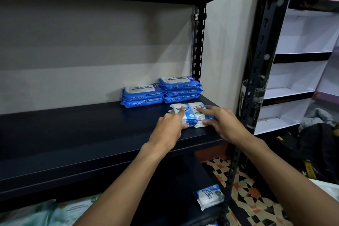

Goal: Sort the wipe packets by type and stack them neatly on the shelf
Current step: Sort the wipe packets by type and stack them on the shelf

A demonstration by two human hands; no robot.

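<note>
White packets (190, 114) lie in a low stack near the shelf (82, 134) front edge, right end, at about 3 o'clock from frame centre. Both hands are clamped on it. Left hand (169, 127) comes in from 7 o'clock of the stack, index finger (180, 112) laid flat on top, thumb (184, 126) against the front side, other fingers curled at the left end. Right hand (222, 121) comes in from 4 o'clock, fingers spread over the top right, thumb pressed on the front face. The stack rests on the shelf, not lifted; the packet count can't be told. At 12 o'clock of it, just behind and close to touching, a three-high stack of blue packs (180, 90) stands by the back right post. At 10 o'clock a two-high blue stack (143, 95) stands beside the first, against the wall (91, 51). The rest of the shelf, out to 9 o'clock, is bare dark board. On the lower level at 6 o'clock a single packet (209, 197) lies tilted near the front post (256, 82). Pale packets (36, 213) show at 7 o'clock in the frame corner, blurred. Patterned floor (245, 194) is at 5 o'clock. A white rack (293, 93) is at 3 o'clock past the post, with a dark bag (317, 145) below it.
</note>
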